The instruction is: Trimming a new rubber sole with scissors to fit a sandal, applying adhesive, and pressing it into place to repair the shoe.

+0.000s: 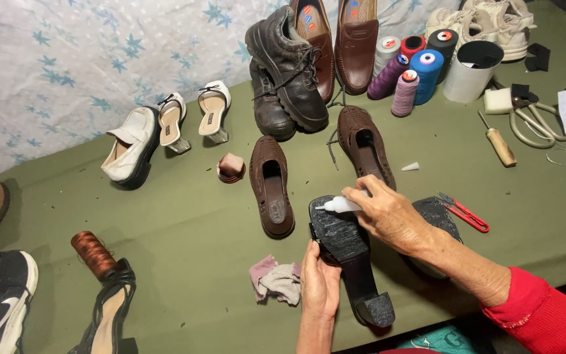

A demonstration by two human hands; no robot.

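Note:
My left hand grips a black heeled shoe from below, sole turned up, over the green table. My right hand holds a small white glue tube with its nozzle pointing left onto the front of the sole. The block heel points toward me at the table's near edge. A second black sole lies just right of my right wrist. A small white cap rests on the cloth beyond my right hand.
A pair of brown woven shoes lies just beyond the sole. A pink-grey rag, red snips, thread cones, an awl, scissors, a copper thread spool and several other shoes surround the green table.

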